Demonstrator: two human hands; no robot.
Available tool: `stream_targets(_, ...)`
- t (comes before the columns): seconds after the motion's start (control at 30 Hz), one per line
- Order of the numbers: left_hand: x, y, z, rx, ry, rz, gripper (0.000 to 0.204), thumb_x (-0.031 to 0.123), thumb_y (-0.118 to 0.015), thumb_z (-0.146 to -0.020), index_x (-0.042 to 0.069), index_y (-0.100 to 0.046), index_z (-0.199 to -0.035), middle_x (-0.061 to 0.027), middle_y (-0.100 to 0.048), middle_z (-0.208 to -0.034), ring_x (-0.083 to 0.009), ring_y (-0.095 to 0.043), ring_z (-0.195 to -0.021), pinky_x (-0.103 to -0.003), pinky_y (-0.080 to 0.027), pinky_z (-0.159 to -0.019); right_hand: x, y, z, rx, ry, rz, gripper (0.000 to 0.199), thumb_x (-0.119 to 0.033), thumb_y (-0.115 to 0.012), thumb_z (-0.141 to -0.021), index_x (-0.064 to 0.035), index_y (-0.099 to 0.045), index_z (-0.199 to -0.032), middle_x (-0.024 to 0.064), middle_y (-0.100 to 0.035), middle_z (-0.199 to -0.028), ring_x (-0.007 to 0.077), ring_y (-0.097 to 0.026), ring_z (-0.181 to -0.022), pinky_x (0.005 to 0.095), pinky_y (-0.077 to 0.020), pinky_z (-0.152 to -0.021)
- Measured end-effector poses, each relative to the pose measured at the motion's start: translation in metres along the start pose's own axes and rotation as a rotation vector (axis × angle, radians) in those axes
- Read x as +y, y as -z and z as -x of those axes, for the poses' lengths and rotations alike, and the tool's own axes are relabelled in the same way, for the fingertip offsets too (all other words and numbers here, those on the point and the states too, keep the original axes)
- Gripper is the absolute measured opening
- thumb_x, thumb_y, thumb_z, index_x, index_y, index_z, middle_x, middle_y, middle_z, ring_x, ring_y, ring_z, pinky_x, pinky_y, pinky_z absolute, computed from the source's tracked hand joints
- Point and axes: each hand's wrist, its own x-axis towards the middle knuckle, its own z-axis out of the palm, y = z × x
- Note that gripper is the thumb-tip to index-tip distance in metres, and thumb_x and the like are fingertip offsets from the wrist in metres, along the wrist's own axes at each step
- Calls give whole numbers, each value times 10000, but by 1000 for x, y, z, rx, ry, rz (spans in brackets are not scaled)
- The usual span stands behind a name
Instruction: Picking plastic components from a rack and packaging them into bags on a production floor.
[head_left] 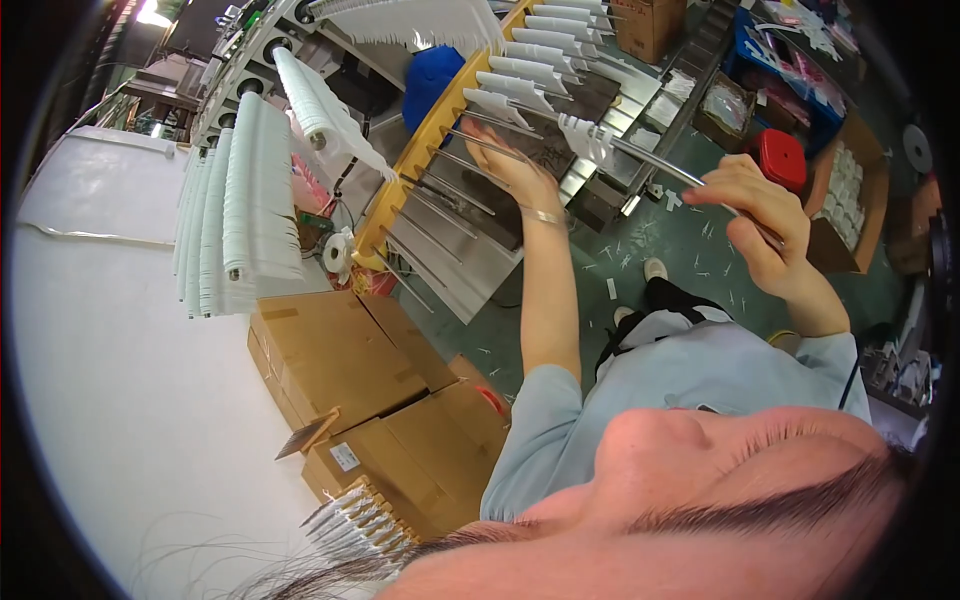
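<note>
Two hands apart, one rod in the right

My right hand [768,215] is closed around the near end of a slim metal rod [655,162], right of the frame's centre. Its long axis slants up and leftward, toward the yellow peg rack [432,138] at upper middle. White tabbed pieces [585,138] sit on the far end. In the frame, my left hand [512,168] is nearer to those pieces, just left of them, fingers reaching among the bare pegs [455,191]; I cannot tell whether they grip one. White bundles [535,52] on the upper pegs jut close above the rod's tip, crowding that side. Cardboard boxes [340,350] fill the lower left; a red container [781,160] stands beyond my right hand.
</note>
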Motion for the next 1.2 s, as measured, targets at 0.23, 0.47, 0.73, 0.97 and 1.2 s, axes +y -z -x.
stream_targets(0.23,6,-8,-17,-15,111,-238,296,236,-415,-957,-2,-496,-1113,-83,-527,-1141,-168,-474,-1036,-302,-364,-923,27,-27,-17,46,-147,-82,255,-115,-422,-911,63,-592,-975,116,-600,-826,206,-518,-752,334,-376,-727)
stream_targets(0.47,5,-4,32,-109,54,-263,297,251,-416,-958,8,-495,-1109,-85,-519,-1162,-160,-466,-1055,-305,-329,-970,37,-17,5,155,-80,-170,300,-147,-371,-947,55,-586,-893,103,-544,-764,202,-462,-706,337,-357,-687)
stream_targets(0.73,-11,-12,-29,-61,104,-108,304,245,-404,-967,29,-463,-1172,-89,-463,-1234,-163,-431,-1099,-324,-303,-998,23,17,42,291,36,-99,338,-167,-360,-947,51,-572,-800,114,-561,-763,214,-439,-682,385,-330,-692)
stream_targets(0.97,-24,-15,-33,-172,132,-19,290,240,-419,-968,33,-472,-1163,-84,-481,-1192,-167,-449,-1068,-319,-343,-954,24,7,24,241,-50,-39,330,-170,-363,-948,46,-573,-817,110,-559,-757,211,-438,-679,377,-327,-697)
stream_targets(1.2,3,-40,32,-110,95,-301,264,202,-421,-970,-1,-487,-1125,-79,-521,-1087,-143,-488,-964,-273,-385,-888,45,0,11,230,-75,-60,325,-189,-376,-951,31,-572,-812,86,-534,-731,200,-425,-670,376,-320,-692)
